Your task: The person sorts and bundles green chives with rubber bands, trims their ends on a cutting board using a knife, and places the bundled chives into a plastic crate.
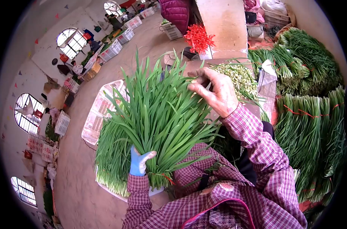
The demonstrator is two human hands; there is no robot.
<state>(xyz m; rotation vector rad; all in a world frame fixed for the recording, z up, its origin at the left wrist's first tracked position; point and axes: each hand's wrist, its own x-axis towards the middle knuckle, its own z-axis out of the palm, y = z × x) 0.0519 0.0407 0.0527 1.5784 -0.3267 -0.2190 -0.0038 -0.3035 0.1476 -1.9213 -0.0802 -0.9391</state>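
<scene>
My left hand (140,161), in a blue and white glove, is closed round the lower part of a large bunch of garlic chives (162,110). The leaves fan upward and outward, and a red tie (167,178) shows near the stems. My bare right hand (215,89) is at the upper right of the bunch, thumb and fingers curled together by the leaf tips. What lies between those fingertips is too small to make out. Beneath and left of the bunch, more chives (114,152) lie in a pile, cut stems toward me.
A white plastic crate (101,110) stands behind the pile. Short trimmed pieces (236,80) are heaped on a board beyond my right hand. Tied chive bundles (307,141) are stacked on the right. Red ribbon strands (199,39) hang ahead. Other people and crates (111,50) line the far wall.
</scene>
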